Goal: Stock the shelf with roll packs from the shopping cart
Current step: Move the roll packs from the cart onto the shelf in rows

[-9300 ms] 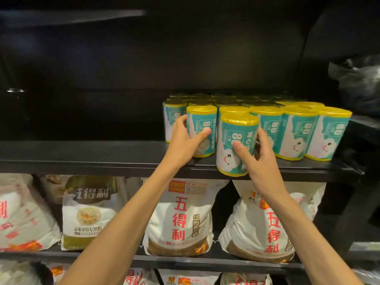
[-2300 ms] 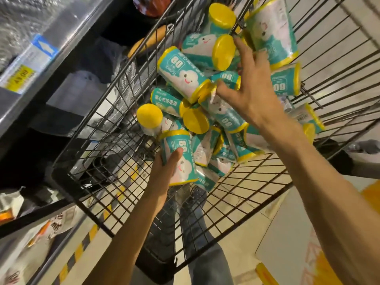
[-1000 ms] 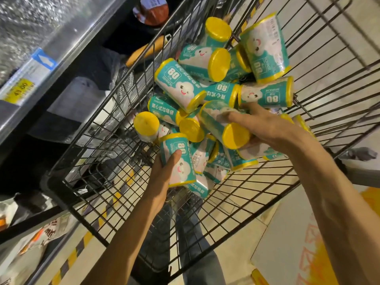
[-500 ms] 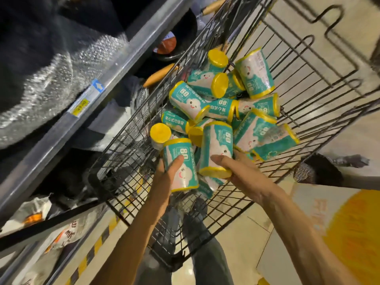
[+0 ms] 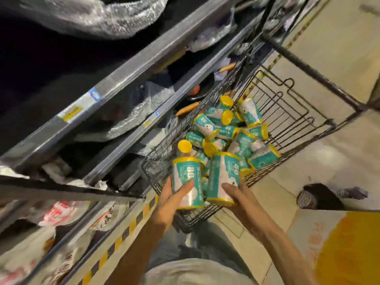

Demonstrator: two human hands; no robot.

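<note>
Roll packs (image 5: 230, 130), teal with yellow ends, lie in a loose heap inside the wire shopping cart (image 5: 287, 112), and two more are held just above its near edge. From the head view, the left hand (image 5: 170, 202) is wrapped around one upright pack (image 5: 186, 182), with the thumb across the front and the fingers behind it. The right hand (image 5: 238, 196) grasps a second pack (image 5: 223, 177) from below and from the side, its thumb lying on the wrapper. Both packs stand side by side, nearly touching, probably so that they can be carried together in one trip. The cart stands close beside the shelf (image 5: 131, 70), which keeps the way from cart to shelf short. Lower shelves hold white bags with red print (image 5: 59, 210); the picture is blurred there, so details cannot be read. I judge that the picking step is complete and the lift toward the shelf comes next. The smooth wrappers could slip, so a firm hold seems wise.
</note>
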